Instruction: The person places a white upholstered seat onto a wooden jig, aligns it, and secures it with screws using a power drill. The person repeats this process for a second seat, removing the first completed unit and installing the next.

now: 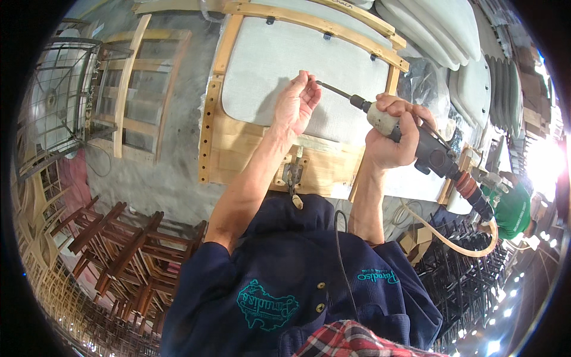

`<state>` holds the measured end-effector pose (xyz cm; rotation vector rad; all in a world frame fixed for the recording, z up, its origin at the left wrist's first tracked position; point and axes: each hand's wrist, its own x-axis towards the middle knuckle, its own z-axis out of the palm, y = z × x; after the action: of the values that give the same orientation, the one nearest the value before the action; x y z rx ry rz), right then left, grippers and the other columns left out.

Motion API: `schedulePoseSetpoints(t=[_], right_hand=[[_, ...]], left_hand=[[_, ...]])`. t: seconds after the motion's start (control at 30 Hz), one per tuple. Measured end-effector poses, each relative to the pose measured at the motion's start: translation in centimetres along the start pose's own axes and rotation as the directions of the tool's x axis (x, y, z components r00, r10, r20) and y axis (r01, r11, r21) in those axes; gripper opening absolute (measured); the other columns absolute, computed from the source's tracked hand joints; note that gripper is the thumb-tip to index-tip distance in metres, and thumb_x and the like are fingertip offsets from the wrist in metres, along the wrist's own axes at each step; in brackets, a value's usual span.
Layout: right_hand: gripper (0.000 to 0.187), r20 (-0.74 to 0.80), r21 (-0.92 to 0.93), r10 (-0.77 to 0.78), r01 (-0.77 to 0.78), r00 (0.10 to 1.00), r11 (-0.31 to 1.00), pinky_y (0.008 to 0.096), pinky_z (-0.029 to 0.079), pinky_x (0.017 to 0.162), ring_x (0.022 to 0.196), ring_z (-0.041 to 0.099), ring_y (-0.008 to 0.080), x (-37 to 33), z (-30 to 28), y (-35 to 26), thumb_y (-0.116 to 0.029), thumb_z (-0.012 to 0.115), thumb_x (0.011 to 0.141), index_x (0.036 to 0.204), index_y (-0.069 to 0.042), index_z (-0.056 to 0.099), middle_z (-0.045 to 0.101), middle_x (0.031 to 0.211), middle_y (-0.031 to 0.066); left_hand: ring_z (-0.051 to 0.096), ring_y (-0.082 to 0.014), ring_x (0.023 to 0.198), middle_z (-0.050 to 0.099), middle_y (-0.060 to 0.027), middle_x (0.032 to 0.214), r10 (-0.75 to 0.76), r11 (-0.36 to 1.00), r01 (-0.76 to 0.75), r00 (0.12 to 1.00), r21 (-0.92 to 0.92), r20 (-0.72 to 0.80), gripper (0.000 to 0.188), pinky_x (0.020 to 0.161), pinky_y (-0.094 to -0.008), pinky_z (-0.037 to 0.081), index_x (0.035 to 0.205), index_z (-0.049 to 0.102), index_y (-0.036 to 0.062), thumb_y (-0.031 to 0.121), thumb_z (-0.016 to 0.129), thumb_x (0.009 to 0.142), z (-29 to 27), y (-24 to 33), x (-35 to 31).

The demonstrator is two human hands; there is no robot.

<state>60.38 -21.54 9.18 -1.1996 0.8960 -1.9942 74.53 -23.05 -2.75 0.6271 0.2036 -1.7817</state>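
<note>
My right hand (394,132) is wrapped round an air screwdriver (439,153), which lies slantwise with its long thin bit (334,89) reaching up and left. At the bit's tip my left hand (296,106) is closed in a pinch; whatever its fingertips hold is too small to make out. Both hands are over a pale grey seat panel (256,59) with rounded corners, set inside a wooden frame (223,53). Small black brackets (328,36) sit along the panel's far edge. A metal toggle clamp (292,171) is mounted on the near wooden board (238,156).
A tan hose (458,250) curves from the tool's rear. Stacked pale panels (437,27) stand at the far right. Left are a slatted wooden frame (122,89) and a metal cage (56,101). Dark wooden chair frames (128,247) stand lower left. A person in green (513,208) is at right.
</note>
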Motion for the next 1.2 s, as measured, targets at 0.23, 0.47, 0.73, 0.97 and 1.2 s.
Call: schedulePoseSetpoints(t=[0.23, 0.47, 0.73, 0.97, 1.2], right_hand=[[0.031, 0.01, 0.039, 0.029, -0.029, 1.0, 0.999, 0.0565, 0.054, 0.08, 0.072, 0.068, 0.0326, 0.1, 1.1, 0.8, -0.007, 0.05, 0.087, 0.116, -0.007, 0.059, 0.064, 0.075, 0.016], [0.029, 0.005, 0.052, -0.017, 0.017, 1.0, 0.999, 0.054, 0.055, 0.08, 0.071, 0.067, 0.0329, 0.5, 2.2, 1.2, -0.001, 0.049, 0.086, 0.114, -0.005, 0.053, 0.063, 0.074, 0.0174], [0.026, 0.2, -0.159, -0.01, 0.042, 0.98, 0.986, 0.0536, 0.054, 0.08, 0.074, 0.065, 0.0313, 2.4, 4.1, 4.4, -0.002, 0.049, 0.088, 0.113, -0.005, 0.052, 0.062, 0.078, 0.0164], [0.025, 0.264, -0.188, -0.019, 0.07, 0.964, 0.98, 0.0432, 0.058, 0.081, 0.075, 0.069, 0.0286, 5.6, 7.5, 9.8, 0.003, 0.053, 0.088, 0.112, 0.002, 0.047, 0.064, 0.078, 0.0176], [0.019, 0.582, -0.312, -0.284, 0.532, 0.762, 0.787, 0.0355, 0.057, 0.086, 0.084, 0.073, 0.0239, 8.0, 8.0, 15.4, 0.015, 0.049, 0.092, 0.108, 0.005, 0.051, 0.068, 0.091, 0.0134]], left_hand=[[0.068, -0.0152, 0.093, 0.068, -0.004, 0.099, -0.015, 0.99, 0.019, 1.0, -0.138, 0.028, 0.016, 0.083, -0.0307, 0.065, 0.104, 0.065, 0.0064, 0.017, 0.074, 0.095, 0.4, 0.1, -0.2], [0.068, -0.0145, 0.093, 0.069, -0.0056, 0.103, 0.094, 0.992, -0.099, 0.993, 0.077, 0.068, 0.02, 0.083, -0.0275, 0.063, 0.112, 0.066, 0.0044, 0.018, 0.07, 0.099, 1.2, 1.1, -0.1], [0.071, -0.0172, 0.092, 0.073, -0.0113, 0.109, 0.129, 0.94, -0.142, 0.99, 0.311, 0.063, 0.048, 0.082, -0.0287, 0.059, 0.128, 0.061, -0.0027, 0.032, 0.073, 0.097, 1.0, 4.6, 2.8], [0.069, -0.02, 0.103, 0.075, -0.0056, 0.108, 0.45, -0.372, -0.32, 0.759, 0.871, 0.471, 0.048, 0.09, -0.035, 0.053, 0.132, 0.064, 0.0088, 0.032, 0.077, 0.091, -1.0, 12.3, 8.1], [0.053, -0.0368, 0.128, 0.064, -0.0127, 0.122, 0.282, -0.783, -0.449, 0.361, 0.431, 0.889, 0.039, 0.111, -0.0504, 0.039, 0.116, 0.066, 0.0083, 0.021, 0.075, 0.081, -0.5, 17.0, 13.9]])
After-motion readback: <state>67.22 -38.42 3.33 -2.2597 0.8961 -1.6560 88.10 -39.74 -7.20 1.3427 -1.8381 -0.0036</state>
